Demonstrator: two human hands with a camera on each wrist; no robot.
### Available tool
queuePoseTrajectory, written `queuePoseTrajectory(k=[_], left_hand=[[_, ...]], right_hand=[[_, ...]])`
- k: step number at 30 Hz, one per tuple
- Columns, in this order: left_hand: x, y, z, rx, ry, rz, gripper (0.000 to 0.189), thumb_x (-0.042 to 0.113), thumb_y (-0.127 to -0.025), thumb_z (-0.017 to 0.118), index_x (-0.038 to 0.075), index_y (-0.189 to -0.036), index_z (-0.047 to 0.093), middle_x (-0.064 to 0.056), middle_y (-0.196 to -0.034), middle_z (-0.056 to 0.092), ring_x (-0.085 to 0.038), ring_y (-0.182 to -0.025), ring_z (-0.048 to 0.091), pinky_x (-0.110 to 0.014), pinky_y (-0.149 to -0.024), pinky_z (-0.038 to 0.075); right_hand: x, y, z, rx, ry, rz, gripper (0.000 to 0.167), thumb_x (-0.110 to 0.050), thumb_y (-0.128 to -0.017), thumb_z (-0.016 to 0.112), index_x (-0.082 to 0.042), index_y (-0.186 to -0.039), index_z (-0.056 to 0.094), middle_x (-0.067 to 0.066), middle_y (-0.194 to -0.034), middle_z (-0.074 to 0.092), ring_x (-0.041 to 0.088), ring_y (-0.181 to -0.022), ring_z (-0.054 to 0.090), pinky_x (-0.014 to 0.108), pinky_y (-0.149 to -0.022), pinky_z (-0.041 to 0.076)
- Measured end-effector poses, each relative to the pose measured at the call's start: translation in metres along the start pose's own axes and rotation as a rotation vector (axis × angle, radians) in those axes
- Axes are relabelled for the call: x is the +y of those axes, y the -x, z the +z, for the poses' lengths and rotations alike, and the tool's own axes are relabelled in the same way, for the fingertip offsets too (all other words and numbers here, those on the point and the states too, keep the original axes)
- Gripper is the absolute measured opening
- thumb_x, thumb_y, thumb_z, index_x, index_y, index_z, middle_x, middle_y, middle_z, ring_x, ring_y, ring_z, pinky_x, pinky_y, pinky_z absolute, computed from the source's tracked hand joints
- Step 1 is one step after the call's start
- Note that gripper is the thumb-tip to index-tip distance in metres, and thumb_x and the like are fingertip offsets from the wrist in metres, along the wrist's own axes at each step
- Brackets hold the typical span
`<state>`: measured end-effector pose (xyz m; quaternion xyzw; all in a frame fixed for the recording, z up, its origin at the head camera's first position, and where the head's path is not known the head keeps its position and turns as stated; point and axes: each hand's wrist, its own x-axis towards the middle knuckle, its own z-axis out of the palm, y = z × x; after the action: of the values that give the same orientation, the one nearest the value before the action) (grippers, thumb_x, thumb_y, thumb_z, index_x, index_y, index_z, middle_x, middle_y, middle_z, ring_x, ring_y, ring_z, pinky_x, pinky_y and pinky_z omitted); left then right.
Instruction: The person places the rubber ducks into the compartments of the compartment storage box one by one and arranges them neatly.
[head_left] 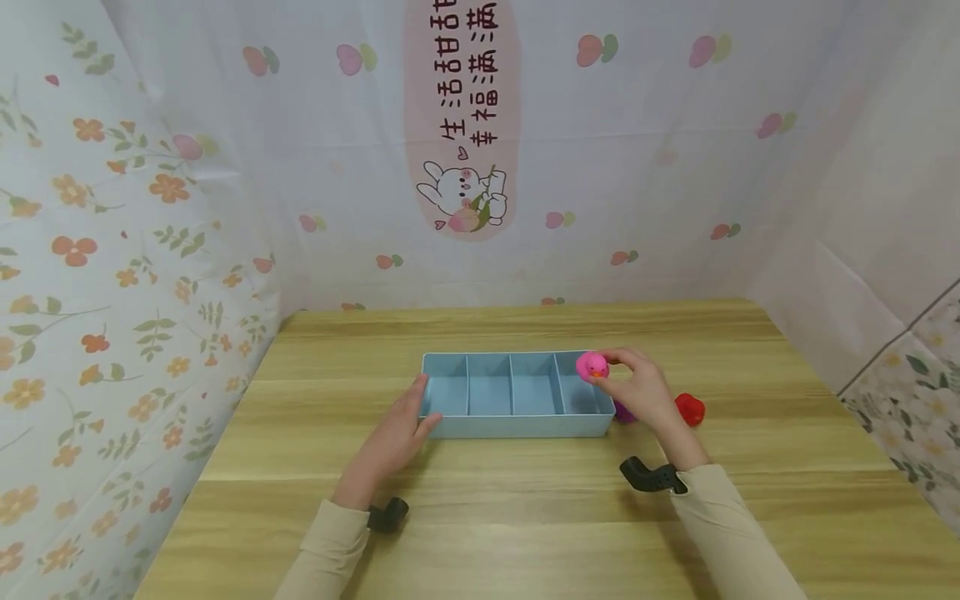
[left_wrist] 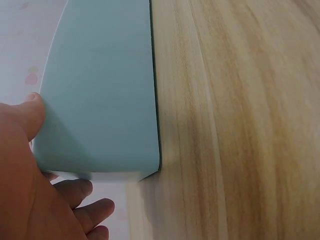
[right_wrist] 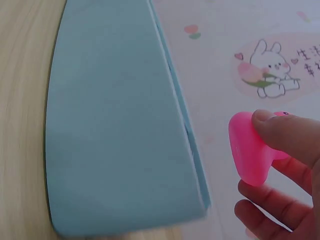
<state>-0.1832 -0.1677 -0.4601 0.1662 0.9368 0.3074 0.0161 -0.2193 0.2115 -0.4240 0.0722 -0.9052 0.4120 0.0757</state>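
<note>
A light blue box (head_left: 517,427) with several compartments in a row lies lengthwise on the table. At its left end my left hand (head_left: 393,429) holds the corner, the thumb (left_wrist: 34,112) against the front wall near the rim and the other fingers at the end wall. My right hand (head_left: 637,392) pinches a pink rubber duck (head_left: 591,365) between thumb and fingers, above the rightmost compartment. The right wrist view shows the duck (right_wrist: 247,150) apart from the box wall (right_wrist: 115,125). The compartment floors that show hold nothing.
Just right of the box, partly hidden by the right hand, is a purple object (head_left: 624,412). A red object (head_left: 690,409) lies farther right on the wooden table (head_left: 510,517). Patterned cloth (head_left: 637,167) hangs behind the table and at both sides.
</note>
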Motion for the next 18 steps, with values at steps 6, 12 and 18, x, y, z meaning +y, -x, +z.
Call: queuePoseTrajectory(k=[6,12,18], left_hand=[[0.0,0.0,0.0,0.007,-0.007,0.006,0.071,0.032,-0.101,0.047,-0.001,-0.152,0.011,-0.02,-0.157,0.018,-0.036,-0.143,0.024,-0.05,-0.116,0.023],[0.002,-0.001,-0.001,0.006,-0.004,-0.001,0.071,0.033,-0.101,0.046,-0.002,-0.152,0.012,-0.021,-0.157,0.019,-0.037,-0.143,0.025,-0.049,-0.116,0.024],[0.001,0.0,-0.001,0.009,-0.005,0.0,0.071,0.031,-0.1,0.048,-0.003,-0.151,0.013,-0.022,-0.156,0.02,-0.037,-0.142,0.026,-0.049,-0.116,0.024]], right_hand=[[-0.007,-0.002,0.01,0.0,-0.034,-0.03,0.045,-0.017,-0.082,0.076,0.0,-0.12,0.061,0.019,-0.117,0.059,0.037,-0.113,0.052,0.062,-0.099,0.039],[-0.014,-0.004,0.02,-0.011,-0.059,-0.061,0.043,-0.014,-0.081,0.076,0.001,-0.119,0.062,0.018,-0.115,0.059,0.038,-0.111,0.052,0.059,-0.098,0.042],[-0.024,-0.005,0.029,-0.028,-0.085,-0.102,0.041,-0.013,-0.081,0.076,0.002,-0.117,0.062,0.017,-0.114,0.059,0.039,-0.11,0.052,0.058,-0.096,0.044]])
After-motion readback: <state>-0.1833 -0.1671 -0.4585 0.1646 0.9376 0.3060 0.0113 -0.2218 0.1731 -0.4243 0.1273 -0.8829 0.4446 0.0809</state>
